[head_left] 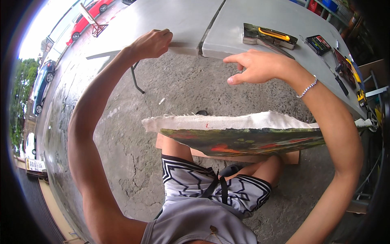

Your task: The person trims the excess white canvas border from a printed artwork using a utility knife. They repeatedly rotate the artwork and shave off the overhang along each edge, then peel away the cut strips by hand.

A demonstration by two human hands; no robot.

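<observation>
Resting on my lap is a painted canvas (243, 142), dark with green and orange-red patches. Its white edge strip (227, 122) is frayed and faces up. My left hand (153, 44) is closed, raised over the near edge of the grey table (162, 20); whatever its fingers hold, if anything, is hidden. Above the canvas, beside the table's right part, hangs my right hand (256, 67), open and holding nothing, its index finger stretched out and thumb apart. Just beyond that hand, a dark block-shaped thing (251, 34) carries a yellow utility knife (274, 34).
On the table's right side lie a small black case (319, 44), a black-handled screwdriver (340, 84) and a yellow tape measure (361, 97). A seam divides the tabletop. Rough concrete floor (126, 162) surrounds my legs. A red car (87, 18) stands far left.
</observation>
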